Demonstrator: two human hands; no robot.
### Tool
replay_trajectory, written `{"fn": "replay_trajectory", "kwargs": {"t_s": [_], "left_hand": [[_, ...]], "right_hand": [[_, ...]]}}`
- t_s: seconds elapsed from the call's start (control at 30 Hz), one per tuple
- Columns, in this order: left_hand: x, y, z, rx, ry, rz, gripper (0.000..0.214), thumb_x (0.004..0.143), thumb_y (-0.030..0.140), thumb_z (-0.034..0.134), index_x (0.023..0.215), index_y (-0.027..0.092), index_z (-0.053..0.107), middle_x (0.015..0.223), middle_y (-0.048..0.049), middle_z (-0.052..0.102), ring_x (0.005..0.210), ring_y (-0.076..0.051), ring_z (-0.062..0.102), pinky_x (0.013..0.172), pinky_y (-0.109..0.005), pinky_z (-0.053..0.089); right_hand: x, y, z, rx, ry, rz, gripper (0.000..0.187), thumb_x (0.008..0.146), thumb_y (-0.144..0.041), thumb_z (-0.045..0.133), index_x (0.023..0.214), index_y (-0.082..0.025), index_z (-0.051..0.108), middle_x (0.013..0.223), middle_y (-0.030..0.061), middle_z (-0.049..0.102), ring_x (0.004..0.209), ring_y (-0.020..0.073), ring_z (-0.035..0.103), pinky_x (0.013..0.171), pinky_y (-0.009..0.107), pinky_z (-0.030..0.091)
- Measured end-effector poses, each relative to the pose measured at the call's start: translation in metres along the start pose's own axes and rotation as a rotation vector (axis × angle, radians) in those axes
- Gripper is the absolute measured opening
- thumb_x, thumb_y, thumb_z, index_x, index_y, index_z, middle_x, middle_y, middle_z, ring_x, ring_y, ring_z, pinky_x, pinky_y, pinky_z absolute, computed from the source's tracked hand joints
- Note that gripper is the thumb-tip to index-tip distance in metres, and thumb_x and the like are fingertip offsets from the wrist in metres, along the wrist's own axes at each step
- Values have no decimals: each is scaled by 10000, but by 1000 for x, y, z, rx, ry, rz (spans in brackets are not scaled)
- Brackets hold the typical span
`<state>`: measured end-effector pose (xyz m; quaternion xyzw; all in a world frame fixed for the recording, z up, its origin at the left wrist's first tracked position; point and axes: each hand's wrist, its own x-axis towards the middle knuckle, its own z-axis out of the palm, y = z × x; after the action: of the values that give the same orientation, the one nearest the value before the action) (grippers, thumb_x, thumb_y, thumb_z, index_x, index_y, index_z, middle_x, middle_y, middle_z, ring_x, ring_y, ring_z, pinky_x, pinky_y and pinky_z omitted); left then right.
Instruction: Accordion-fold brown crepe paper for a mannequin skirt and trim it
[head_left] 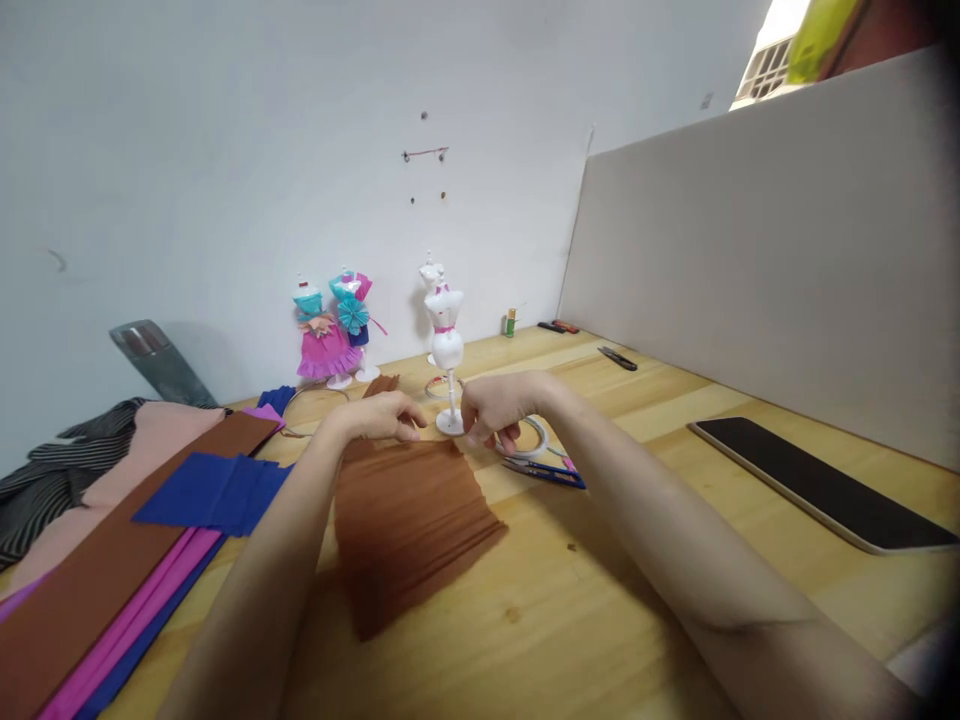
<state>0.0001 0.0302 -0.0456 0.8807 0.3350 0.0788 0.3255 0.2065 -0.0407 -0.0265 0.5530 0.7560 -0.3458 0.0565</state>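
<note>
A piece of brown pleated fabric lies on the table in front of me. My left hand is over its far edge, fingers bent downward and slightly apart. My right hand is closed, its fingers curled beside the fabric's far right corner. Whether a bit of fabric is between those fingertips is hidden. Between my hands, just beyond the fabric, stands a small white mannequin with pink bands at its neck and waist. Blue-handled scissors and a white ring-shaped roll lie by my right hand.
Two dressed mannequins stand at the wall, left of a bare one. Folded fabrics and a tilted bottle are on the left. To the right lie a phone and small snips; green thread stands behind.
</note>
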Motion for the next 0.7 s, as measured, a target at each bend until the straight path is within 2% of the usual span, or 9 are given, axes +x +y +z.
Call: {"fn": "replay_trajectory", "kwargs": {"t_s": [0.13,0.2,0.3,0.37,0.47,0.57,0.7], "left_hand": [[-14,7,-13,74,57,-12,276,601,225,710,872,214,761,915,-60,742,821,-216,642,707,-256,435],[-25,15,-20,192,77,3,307,670,257,670,964,214,746,991,-72,732,867,-226,639,725,-264,430],[-36,27,-23,332,76,-15,298,724,283,628,996,226,735,988,-68,724,863,-228,637,712,-266,421],[-37,27,-17,429,82,-84,258,690,262,651,930,241,744,928,-55,726,800,-221,631,677,-268,411],[-33,10,-2,508,50,-199,163,555,162,710,700,237,726,693,-25,693,618,-190,584,595,-267,385],[-36,-20,12,522,65,-272,149,469,116,722,482,206,604,511,-7,589,552,-175,549,561,-255,381],[-52,-47,22,533,156,-307,98,529,99,654,558,187,623,579,-29,616,611,-187,575,591,-260,395]], "right_hand": [[2,1,0,-21,5,-11,48,695,-143,575,674,-131,617,524,7,623,492,143,631,494,222,468],[2,1,1,-14,7,-46,70,682,-132,569,712,-133,632,557,4,639,496,139,633,490,219,460],[3,-2,4,-22,12,-78,127,674,-125,569,772,-144,646,646,6,675,479,126,622,494,225,447],[7,-5,7,-62,-1,-75,140,675,-123,569,786,-143,652,687,18,687,474,121,613,503,231,442],[17,-10,14,-136,-27,-78,170,691,-141,573,828,-130,673,718,40,694,493,119,609,525,233,443],[32,-12,24,-177,-49,-127,257,700,-133,551,917,-125,690,723,43,705,538,124,626,534,219,437],[50,-9,35,-201,-45,-149,303,701,-104,525,950,-115,696,638,38,689,545,136,626,538,214,434]]}}
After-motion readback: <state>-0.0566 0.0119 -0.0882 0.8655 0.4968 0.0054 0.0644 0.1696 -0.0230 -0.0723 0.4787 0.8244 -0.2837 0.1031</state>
